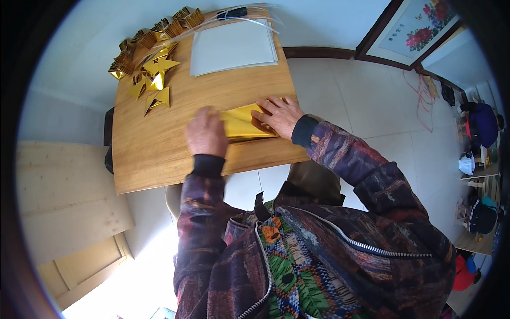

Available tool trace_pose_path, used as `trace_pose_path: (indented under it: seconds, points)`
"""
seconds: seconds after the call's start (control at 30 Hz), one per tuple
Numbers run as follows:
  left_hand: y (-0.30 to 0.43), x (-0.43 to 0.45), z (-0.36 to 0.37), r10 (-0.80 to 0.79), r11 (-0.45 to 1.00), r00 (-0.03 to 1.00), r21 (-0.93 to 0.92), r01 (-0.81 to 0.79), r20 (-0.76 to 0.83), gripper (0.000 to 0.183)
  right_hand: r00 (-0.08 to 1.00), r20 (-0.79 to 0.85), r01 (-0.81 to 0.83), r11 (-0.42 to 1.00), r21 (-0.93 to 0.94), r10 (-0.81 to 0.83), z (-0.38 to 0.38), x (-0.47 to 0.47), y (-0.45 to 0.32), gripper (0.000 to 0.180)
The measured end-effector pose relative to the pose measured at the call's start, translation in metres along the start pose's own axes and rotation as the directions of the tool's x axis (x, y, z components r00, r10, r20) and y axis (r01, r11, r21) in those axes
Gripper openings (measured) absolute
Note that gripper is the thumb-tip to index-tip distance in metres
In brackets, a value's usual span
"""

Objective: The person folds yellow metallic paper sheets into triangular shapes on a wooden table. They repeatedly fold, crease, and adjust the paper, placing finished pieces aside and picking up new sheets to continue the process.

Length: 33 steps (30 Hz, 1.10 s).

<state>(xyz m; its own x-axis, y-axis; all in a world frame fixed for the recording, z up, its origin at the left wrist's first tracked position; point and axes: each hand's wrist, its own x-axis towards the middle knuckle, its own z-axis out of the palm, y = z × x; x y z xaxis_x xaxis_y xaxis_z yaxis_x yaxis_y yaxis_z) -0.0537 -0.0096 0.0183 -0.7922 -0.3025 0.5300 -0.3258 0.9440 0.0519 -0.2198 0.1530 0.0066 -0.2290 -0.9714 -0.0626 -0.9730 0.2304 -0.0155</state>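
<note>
A folded sheet of gold foil paper (240, 123) lies near the front right of the wooden table (155, 155). My right hand (282, 116) rests over its right end, fingers spread on the shiny surface and the thumb partly hidden. At the paper's left end is my left hand (206, 132), blurred by motion; its fingertips and grip cannot be made out. Several folded gold foil pieces with pointed ends, among them one (159, 99) close to the table's middle left, lie beyond my left hand.
Pleated gold foil pieces (144, 39) line the table's back left edge. Behind the paper sits a stack of white sheets (233, 48), with clear thin strips and a black object (233, 13) beyond. A framed flower picture (414, 34) leans by the wall; shelves (480, 172) stand far right.
</note>
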Motion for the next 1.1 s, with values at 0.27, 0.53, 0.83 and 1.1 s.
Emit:
trace_pose_path:
  seconds: [0.27,0.53,0.83,1.1]
  points:
    - [0.063,-0.043,0.016,0.062,0.998,0.839,-0.055,-0.038,0.541,0.084,1.0,-0.014,0.002,0.999,-0.047,-0.003,0.0,-0.003,0.002,0.047]
    - [0.02,-0.093,-0.014,-0.035,0.999,0.846,-0.009,0.047,0.532,0.085,0.999,-0.032,0.004,1.0,-0.018,-0.005,0.003,-0.001,0.004,0.047]
    - [0.016,-0.086,-0.027,-0.121,0.989,0.872,-0.021,0.149,0.474,0.069,1.0,-0.024,0.018,1.0,-0.02,-0.019,0.006,0.0,0.006,0.051]
    - [0.026,-0.035,0.009,-0.015,0.975,0.894,-0.191,0.111,0.447,0.06,1.0,-0.024,-0.019,1.0,0.009,0.019,0.005,0.0,0.001,0.042]
